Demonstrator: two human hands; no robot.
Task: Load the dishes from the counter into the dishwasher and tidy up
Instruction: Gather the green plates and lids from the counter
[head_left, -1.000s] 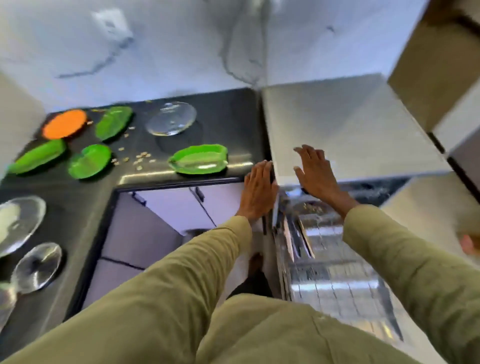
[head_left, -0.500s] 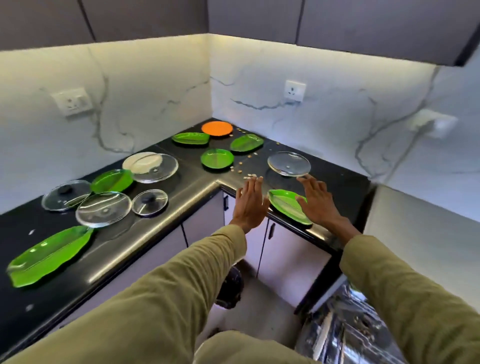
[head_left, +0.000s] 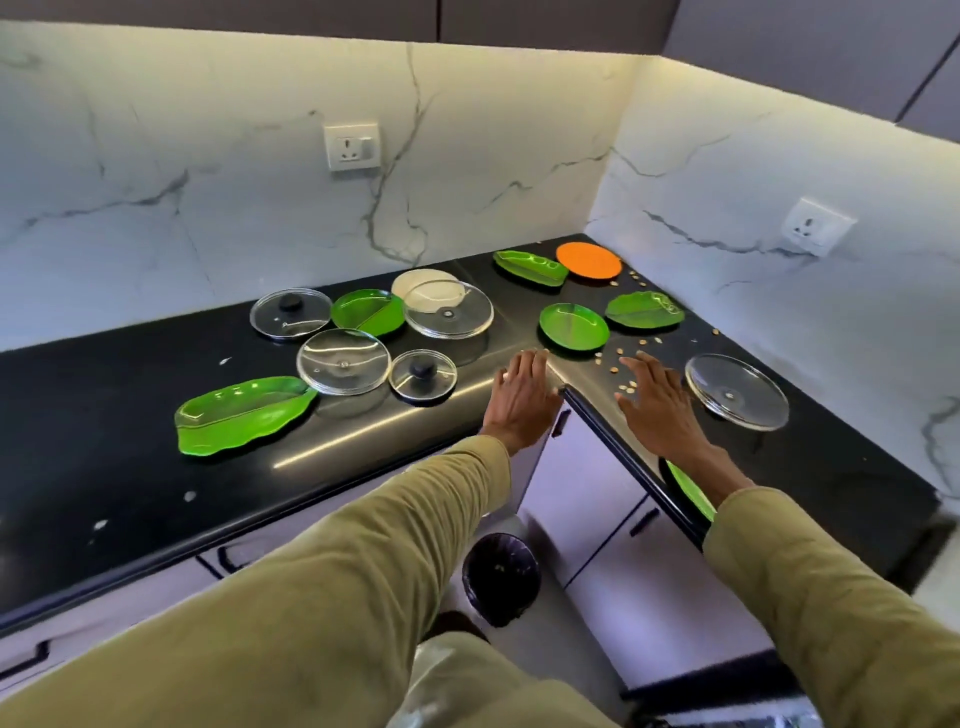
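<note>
Head view: both hands, left hand (head_left: 522, 402) and right hand (head_left: 655, 410), hover fingers released over the counter (head_left: 104, 441); picking up the first dish, likely the near green plate (head_left: 573, 326), comes next.

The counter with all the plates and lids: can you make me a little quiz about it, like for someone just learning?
1. True or false: the orange plate sits in the far corner of the counter.
2. Which glass lid lies nearest the right hand: A) the lone lid on its right, B) the black-knobbed lid at the far left?
3. Fill in: the left hand holds ____.

Key: 1 true; 2 A; 3 nothing, since its fingers are spread over the counter's inner corner.
</note>
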